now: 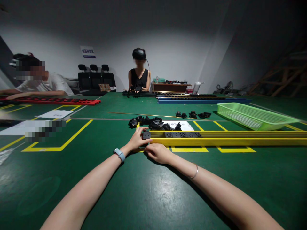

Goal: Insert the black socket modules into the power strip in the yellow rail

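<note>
A long yellow rail (230, 138) lies across the green table, running to the right edge. Several black socket modules (183, 134) sit in its channel near the left end. My left hand (137, 139) pinches one black socket module (146, 135) at the rail's left end. My right hand (158, 152) rests on the table against the rail's near side, fingers curled at the end of the rail. Just behind the rail lies a pile of loose black socket modules (153, 123), partly on a white paper sheet (185, 126).
A green plastic basket (254, 115) stands at the right. A few more black parts (193, 114) and a thin rod (144, 114) lie farther back. A blue rail (203, 101) and a red rail (59, 101) lie beyond. Two other people work at the far side.
</note>
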A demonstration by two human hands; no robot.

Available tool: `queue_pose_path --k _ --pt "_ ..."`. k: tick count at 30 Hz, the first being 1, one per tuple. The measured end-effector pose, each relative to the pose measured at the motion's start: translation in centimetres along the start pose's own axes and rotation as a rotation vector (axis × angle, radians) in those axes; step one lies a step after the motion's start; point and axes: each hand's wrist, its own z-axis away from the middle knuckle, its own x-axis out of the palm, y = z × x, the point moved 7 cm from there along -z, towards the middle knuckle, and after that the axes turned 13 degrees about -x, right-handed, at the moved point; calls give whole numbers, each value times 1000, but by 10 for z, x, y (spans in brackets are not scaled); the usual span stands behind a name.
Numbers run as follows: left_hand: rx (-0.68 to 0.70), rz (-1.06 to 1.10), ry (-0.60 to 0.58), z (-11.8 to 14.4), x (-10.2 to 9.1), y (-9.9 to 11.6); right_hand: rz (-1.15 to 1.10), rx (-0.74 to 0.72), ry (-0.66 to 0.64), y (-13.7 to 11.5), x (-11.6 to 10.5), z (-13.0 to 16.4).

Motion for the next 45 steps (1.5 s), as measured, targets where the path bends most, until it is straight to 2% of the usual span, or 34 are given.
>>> queue_pose_path --k 5,12,31,36,40,45 --pt "-52 115 -31 0 3 -4 -17 -5 1 0 0 -1" --pt "-73 132 -38 0 4 -5 -28 -4 7 0 0 0" --pt "21 9 -21 6 5 10 -27 20 -15 1 0 -1" --pt "68 -33 -13 9 5 20 16 6 -13 1 0 -1" --pt "85 15 -38 10 7 23 36 2 -16 1 1 -1" --pt "47 109 -66 8 9 16 28 -12 -10 1 1 0"
